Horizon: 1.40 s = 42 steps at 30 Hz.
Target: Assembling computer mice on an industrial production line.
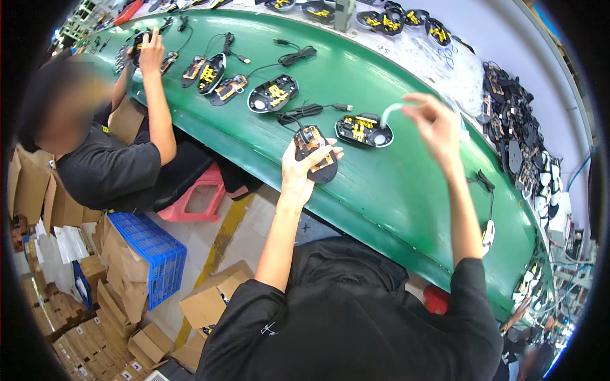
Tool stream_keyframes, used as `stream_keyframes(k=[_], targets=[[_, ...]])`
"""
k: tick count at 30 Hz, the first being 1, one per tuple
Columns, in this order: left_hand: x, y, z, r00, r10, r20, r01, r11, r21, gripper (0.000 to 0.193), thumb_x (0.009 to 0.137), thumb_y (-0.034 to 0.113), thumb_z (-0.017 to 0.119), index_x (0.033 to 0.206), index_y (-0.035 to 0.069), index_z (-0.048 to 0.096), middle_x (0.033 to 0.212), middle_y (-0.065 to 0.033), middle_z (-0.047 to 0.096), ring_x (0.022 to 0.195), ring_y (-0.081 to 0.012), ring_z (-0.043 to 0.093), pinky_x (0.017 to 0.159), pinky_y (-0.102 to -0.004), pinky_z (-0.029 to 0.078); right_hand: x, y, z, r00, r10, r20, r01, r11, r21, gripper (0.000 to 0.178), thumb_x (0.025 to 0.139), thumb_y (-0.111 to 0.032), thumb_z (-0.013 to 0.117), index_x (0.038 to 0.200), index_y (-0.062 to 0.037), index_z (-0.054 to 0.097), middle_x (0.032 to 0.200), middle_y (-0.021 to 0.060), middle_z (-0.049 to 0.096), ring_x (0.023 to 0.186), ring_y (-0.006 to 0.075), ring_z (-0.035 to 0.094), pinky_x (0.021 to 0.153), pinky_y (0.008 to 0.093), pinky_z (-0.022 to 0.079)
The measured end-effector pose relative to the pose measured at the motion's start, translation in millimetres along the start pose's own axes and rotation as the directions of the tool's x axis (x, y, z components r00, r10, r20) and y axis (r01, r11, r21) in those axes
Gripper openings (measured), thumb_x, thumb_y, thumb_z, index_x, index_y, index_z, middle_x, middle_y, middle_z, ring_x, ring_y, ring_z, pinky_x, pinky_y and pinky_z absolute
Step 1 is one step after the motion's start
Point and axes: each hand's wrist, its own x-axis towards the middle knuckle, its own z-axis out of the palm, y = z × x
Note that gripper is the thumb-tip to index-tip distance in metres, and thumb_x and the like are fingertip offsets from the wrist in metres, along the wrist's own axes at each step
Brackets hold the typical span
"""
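My left hand (pixel 298 174) grips the black base of a computer mouse (pixel 326 173), its circuit board facing up and its cable running behind it. Just beyond lies an upturned mouse top shell (pixel 349 129) with yellow parts inside. Over that shell's right end, my right hand (pixel 435 124) is raised and smeared by motion. A pale, curved flexible strip (pixel 389 112) runs from its pinched fingertips down to the shell; its exact kind cannot be made out. A coiled black cable (pixel 300 114) with a plug rests behind the held base.
More open mouse shells (pixel 273 94) and boards lie along the green conveyor belt (pixel 254 143). At left another person (pixel 121 165) handles a mouse part. Dark mouse parts pile up on the far ledge (pixel 508 127). A blue crate (pixel 168 273) and cardboard boxes (pixel 213 298) stand on the floor.
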Motion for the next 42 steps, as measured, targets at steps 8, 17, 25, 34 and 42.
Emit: stream_keyframes(k=[8,17,25,34,42], targets=[[-27.7,-8.8,24.4,0.992,-0.048,0.114,0.038,0.996,0.086,0.050,0.071,-0.009,0.075,0.113,0.001,0.050,0.099,-0.0146,0.064,0.086,-0.0246,0.068,0.075,-0.0385,0.060,-83.9,-52.9,45.0,0.976,0.110,0.189,-0.189,0.860,0.473,0.036,0.081,0.002,0.069,0.116,-0.0010,0.063,0.095,0.0103,0.072,0.082,0.0162,0.070,0.080,0.0275,0.054],[-36.0,-0.7,-0.2,0.916,-0.316,0.248,0.347,0.934,-0.090,0.043,0.071,-0.010,0.070,0.108,0.000,0.052,0.095,-0.0109,0.064,0.083,-0.0220,0.068,0.072,-0.0379,0.061,-81.1,-41.2,49.7,0.906,-0.171,0.387,-0.174,0.684,0.709,0.025,0.077,0.009,0.067,0.100,0.0014,0.072,0.096,0.0129,0.070,0.088,0.0177,0.067,0.081,0.0291,0.055],[-36.7,5.8,3.4,0.958,-0.029,0.287,0.125,0.938,-0.324,0.048,0.087,0.003,0.053,0.132,-0.004,0.039,0.130,-0.0254,0.049,0.118,-0.0412,0.054,0.096,-0.0557,0.049,-95.5,-63.9,42.9,0.899,0.352,0.262,-0.437,0.668,0.602,0.022,0.081,0.000,0.071,0.103,0.0034,0.070,0.090,0.0103,0.071,0.075,0.0134,0.067,0.072,0.0254,0.056],[-41.4,1.6,27.4,0.987,0.129,0.092,-0.119,0.987,-0.106,0.080,0.086,-0.002,0.065,0.149,0.012,0.018,0.123,-0.0142,0.055,0.102,-0.0227,0.062,0.084,-0.0356,0.057,-106.3,-75.8,58.1,0.858,0.459,0.231,-0.493,0.609,0.621,0.041,0.074,0.003,0.074,0.113,0.0051,0.061,0.085,0.0126,0.070,0.072,0.0124,0.067,0.067,0.0229,0.055],[-46.9,4.0,26.0,0.988,0.110,0.112,-0.112,0.994,0.008,0.089,0.082,-0.006,0.067,0.151,0.010,0.013,0.127,-0.0116,0.052,0.109,-0.0193,0.057,0.091,-0.0302,0.051,-96.0,-80.9,50.9,0.878,0.399,0.264,-0.478,0.708,0.520,0.047,0.073,0.001,0.077,0.115,0.0027,0.057,0.088,0.0120,0.069,0.072,0.0122,0.068,0.065,0.0234,0.055]])
